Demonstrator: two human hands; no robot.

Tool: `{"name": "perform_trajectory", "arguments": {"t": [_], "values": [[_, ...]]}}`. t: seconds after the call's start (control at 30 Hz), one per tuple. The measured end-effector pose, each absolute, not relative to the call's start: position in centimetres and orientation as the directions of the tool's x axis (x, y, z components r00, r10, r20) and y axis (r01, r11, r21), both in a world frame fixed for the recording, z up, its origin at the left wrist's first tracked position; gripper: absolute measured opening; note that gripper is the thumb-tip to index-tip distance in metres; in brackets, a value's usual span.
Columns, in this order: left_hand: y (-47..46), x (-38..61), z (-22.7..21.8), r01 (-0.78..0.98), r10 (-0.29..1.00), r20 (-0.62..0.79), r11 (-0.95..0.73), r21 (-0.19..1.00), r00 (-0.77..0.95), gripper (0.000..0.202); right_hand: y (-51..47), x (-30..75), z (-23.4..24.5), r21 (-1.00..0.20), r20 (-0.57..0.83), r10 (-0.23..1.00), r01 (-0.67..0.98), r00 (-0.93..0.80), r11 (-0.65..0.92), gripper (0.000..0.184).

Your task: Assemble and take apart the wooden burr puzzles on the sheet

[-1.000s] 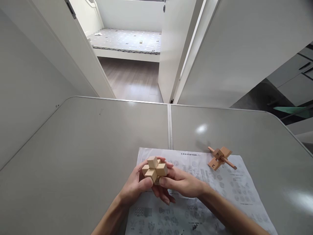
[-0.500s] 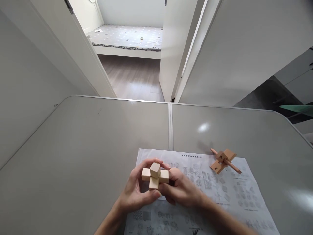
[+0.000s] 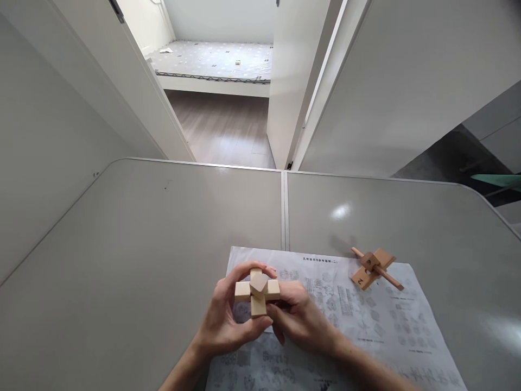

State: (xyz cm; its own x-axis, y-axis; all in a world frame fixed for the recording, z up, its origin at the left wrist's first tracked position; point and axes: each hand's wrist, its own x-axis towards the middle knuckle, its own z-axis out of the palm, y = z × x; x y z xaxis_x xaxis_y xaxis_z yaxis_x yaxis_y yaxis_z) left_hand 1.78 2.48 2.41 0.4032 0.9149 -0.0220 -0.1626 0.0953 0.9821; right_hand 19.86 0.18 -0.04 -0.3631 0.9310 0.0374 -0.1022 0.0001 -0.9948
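Note:
A pale wooden burr puzzle (image 3: 258,305), shaped like a cross with a block standing out toward me, is held between both hands over the paper. My left hand (image 3: 228,312) curls round it, fingers over the far end and thumb at the near end. From the right, my right hand (image 3: 303,315) pinches its right side; part of its grip is hidden behind the blocks. Under the hands lies a printed instruction sheet (image 3: 345,326) with small puzzle diagrams. A reddish-brown wooden puzzle (image 3: 372,267) with a rod through it rests on the sheet's upper right.
The grey folding table (image 3: 142,244) has a metal seam (image 3: 284,212) down its middle. Past its far edge are an open door (image 3: 295,81) and a bed (image 3: 211,60). A green object (image 3: 496,179) shows beyond the table's right side.
The burr puzzle has tipped slightly in my hands, so its far block now shows behind the raised one. My right fingers have shifted a little. The brown puzzle stays put.

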Motion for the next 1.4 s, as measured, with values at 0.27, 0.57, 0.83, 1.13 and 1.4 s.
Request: {"name": "perform_trajectory", "arguments": {"t": [0.27,0.57,0.83,1.13,1.4], "values": [[1.7,2.3,1.7,0.025,0.981,0.051,-0.057,0.998,0.185,0.076,-0.1,19.6,-1.4,-0.992,0.112,0.977,0.039,-0.181,0.121,0.016],[2.1,2.3,1.0,0.004,0.933,0.233,-0.243,0.97,0.276,0.072,0.3,19.6,-1.0,-0.971,0.22,0.957,0.057,-0.19,0.234,0.019],[2.6,1.7,1.1,0.003,0.862,0.257,-0.287,0.958,0.437,0.067,0.4,20.1,-0.5,-0.958,0.254,0.932,0.062,-0.26,0.278,0.024],[2.9,1.1,1.0,-0.005,0.839,0.21,-0.24,0.971,0.501,0.07,0.5,20.0,-0.2,-0.956,0.273,0.917,0.022,-0.291,0.291,0.023],[3.0,1.6,1.2,0.004,0.847,0.248,-0.283,0.959,0.47,0.066,0.3,19.9,-0.2,-0.938,0.3,0.926,0.107,-0.229,0.33,0.023]]}}
